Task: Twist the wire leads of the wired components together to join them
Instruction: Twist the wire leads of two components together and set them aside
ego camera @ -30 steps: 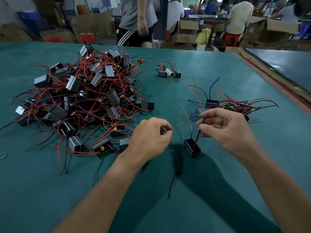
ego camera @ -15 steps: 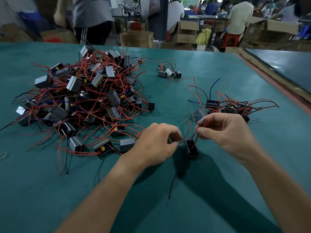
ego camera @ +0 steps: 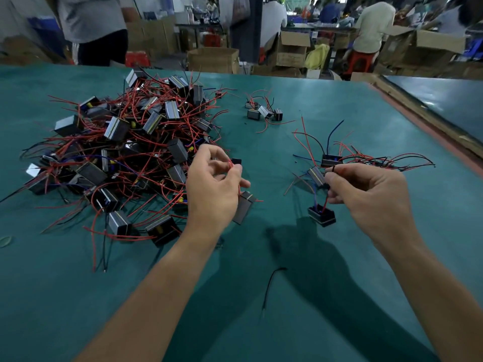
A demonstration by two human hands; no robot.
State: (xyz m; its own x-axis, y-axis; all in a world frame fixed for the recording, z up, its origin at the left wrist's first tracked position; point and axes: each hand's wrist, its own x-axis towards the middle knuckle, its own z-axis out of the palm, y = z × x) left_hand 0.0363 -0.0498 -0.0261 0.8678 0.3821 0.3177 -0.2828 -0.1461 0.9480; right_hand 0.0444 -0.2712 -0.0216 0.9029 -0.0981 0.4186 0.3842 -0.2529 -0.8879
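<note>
While left hand [ego camera: 214, 186] pinches a red lead [ego camera: 231, 164], component [ego camera: 244, 207] dangling beneath, right hand [ego camera: 366, 194] pinches leads [ego camera: 325, 205] above second component [ego camera: 322, 216]

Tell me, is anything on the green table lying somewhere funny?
Yes. One loose black wire lies alone on the table close to the person, joined to no component and apart from the big pile.

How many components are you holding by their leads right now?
2. Left component hangs below the left hand by a red lead; right component is under the right hand, by its leads. Palms may hide more.
</note>
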